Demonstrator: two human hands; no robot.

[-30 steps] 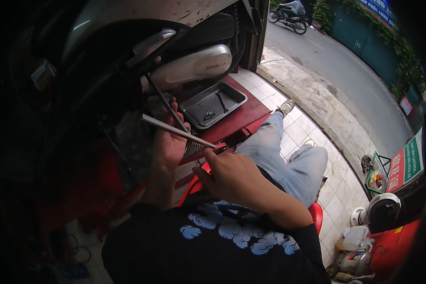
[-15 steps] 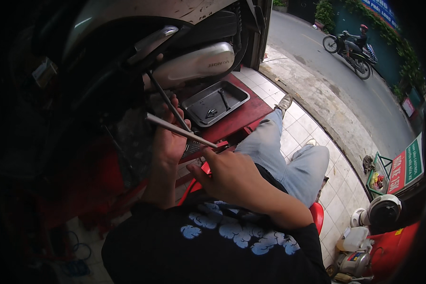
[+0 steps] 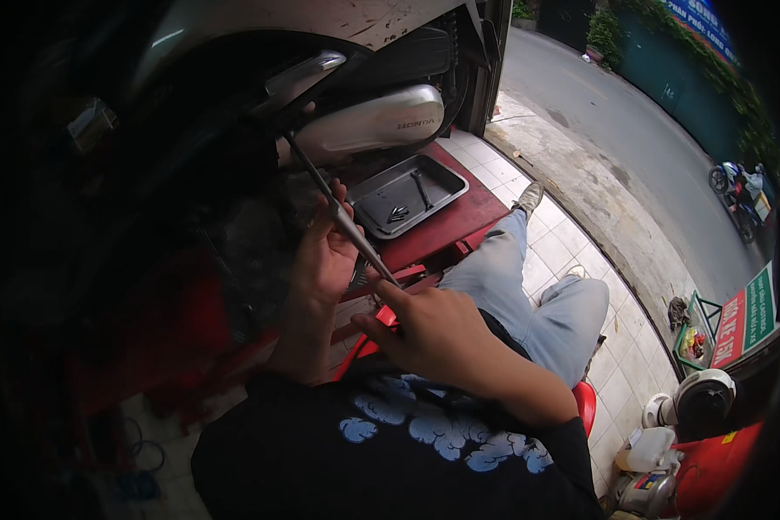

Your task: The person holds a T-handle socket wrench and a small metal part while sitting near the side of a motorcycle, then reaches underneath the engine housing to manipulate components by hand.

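Note:
A long dark metal bar (image 3: 308, 162) slants down from the underside of a motorbike (image 3: 381, 121). My left hand (image 3: 325, 260) is closed round the bar's lower part, palm up, thumb in front. A thicker grey metal tube (image 3: 366, 250) runs on in line with the bar, its upper end meeting the bar at my left fingers. It appears slipped over the bar's end, though the overlap is hidden. My right hand (image 3: 433, 325) grips the tube's lower end, with fingers curled over it. How the bar's top end is attached is lost in shadow.
On a red stand (image 3: 446, 212) lies a metal tray (image 3: 386, 230) holding a spanner (image 3: 422, 189) and several bolts (image 3: 397, 214). My legs (image 3: 503, 260) stretch right over white tiles. A plastic jug (image 3: 646, 451) and a red tank (image 3: 719, 472) stand at lower right.
The tube, earlier apart from the bar and crossing nearer me, has swung into line with it. My left fingers have closed more. On the road, one motorbike has left view and another shows at right.

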